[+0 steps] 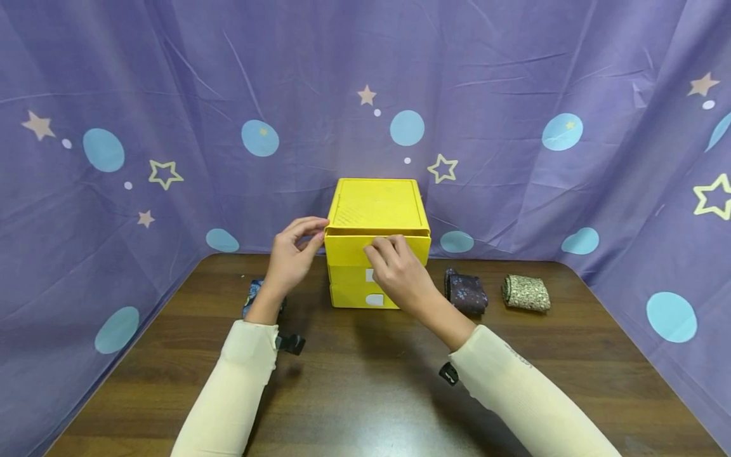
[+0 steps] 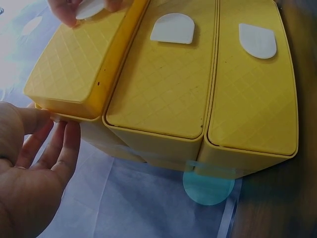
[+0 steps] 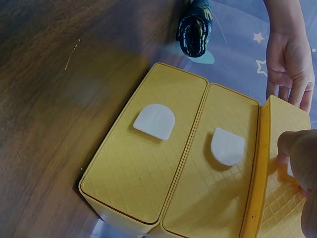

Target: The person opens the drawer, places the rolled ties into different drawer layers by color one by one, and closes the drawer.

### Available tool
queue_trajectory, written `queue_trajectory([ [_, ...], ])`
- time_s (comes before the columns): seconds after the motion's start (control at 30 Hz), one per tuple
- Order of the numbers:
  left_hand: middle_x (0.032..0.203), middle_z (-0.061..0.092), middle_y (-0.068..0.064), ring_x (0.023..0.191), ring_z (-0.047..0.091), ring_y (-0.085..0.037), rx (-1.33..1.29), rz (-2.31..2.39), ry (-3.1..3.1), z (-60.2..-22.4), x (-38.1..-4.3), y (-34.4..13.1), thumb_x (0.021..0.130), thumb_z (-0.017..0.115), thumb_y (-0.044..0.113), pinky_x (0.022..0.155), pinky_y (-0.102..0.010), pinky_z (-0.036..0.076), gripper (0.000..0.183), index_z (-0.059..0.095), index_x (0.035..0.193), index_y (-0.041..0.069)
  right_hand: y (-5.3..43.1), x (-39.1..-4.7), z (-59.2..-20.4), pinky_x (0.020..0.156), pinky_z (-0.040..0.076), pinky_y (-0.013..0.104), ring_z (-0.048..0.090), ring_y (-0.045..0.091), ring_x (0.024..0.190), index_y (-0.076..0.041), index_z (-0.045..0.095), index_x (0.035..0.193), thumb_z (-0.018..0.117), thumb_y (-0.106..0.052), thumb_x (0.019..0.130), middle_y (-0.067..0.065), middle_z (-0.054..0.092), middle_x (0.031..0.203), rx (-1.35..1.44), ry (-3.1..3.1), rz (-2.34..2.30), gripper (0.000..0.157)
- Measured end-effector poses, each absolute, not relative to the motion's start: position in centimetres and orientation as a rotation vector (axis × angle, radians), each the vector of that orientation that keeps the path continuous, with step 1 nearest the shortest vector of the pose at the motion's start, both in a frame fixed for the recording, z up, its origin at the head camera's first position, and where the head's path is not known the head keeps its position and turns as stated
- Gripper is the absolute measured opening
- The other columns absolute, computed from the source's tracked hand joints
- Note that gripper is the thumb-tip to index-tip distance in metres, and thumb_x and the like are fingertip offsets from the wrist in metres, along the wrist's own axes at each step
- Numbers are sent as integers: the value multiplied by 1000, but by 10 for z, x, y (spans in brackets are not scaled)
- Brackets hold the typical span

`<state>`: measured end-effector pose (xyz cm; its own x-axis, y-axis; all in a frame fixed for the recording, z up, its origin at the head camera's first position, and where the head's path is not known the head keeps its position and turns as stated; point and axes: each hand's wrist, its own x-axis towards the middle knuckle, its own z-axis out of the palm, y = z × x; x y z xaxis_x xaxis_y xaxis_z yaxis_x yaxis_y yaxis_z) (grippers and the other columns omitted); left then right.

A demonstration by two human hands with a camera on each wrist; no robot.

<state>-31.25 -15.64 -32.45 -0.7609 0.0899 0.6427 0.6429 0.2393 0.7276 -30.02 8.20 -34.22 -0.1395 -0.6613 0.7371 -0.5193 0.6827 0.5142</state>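
A yellow three-drawer box stands on the table, its top drawer pulled out a little. My right hand pinches the white handle of that drawer between thumb and curled fingers. At the box's upper left edge, my left hand touches the side, with its fingers fairly straight and the thumb near the front corner. Below, the middle drawer and bottom drawer are closed, each with a white handle. The inside of the top drawer is hidden.
Right of the box lie a dark folded cloth with a blue pattern and a green-gold folded cloth. A blue patterned rolled cloth lies on the left, partly behind my left wrist. A purple curtain surrounds the wooden table.
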Motion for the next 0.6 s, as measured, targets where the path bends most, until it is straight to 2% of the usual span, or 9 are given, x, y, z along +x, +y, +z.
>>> queue_trajectory([
  [0.13, 130, 64, -13, 111, 62, -22, -669, -1551, -2031, -337, -327, -161, 100, 65, 4, 95, -32, 57, 26, 71, 125, -1, 83, -298, -342, 81, 52, 37, 60, 29, 88, 4, 65, 104, 55, 7, 88, 16, 62, 99, 939, -1800, -191, 18],
  [0.27, 129, 64, -9, 112, 63, -20, -682, -1564, -2021, -339, -328, -163, 100, 66, 7, 96, -34, 56, 25, 72, 124, 2, 83, -297, -341, 81, 52, 37, 60, 28, 88, 4, 65, 104, 55, 5, 87, 16, 62, 98, 945, -1790, -204, 19],
  [0.47, 131, 63, -14, 113, 62, -23, -659, -1549, -2041, -337, -325, -161, 100, 64, 2, 94, -22, 55, 27, 70, 126, -2, 83, -294, -341, 81, 53, 37, 60, 29, 89, 3, 65, 104, 62, 2, 83, 16, 64, 100, 961, -1790, -165, 21],
  [0.6, 130, 62, -19, 113, 62, -26, -658, -1537, -2050, -327, -313, -156, 100, 62, -2, 93, -20, 54, 26, 69, 125, -7, 84, -293, -341, 82, 53, 37, 60, 29, 89, 3, 65, 105, 67, 0, 81, 16, 63, 101, 967, -1797, -149, 24],
])
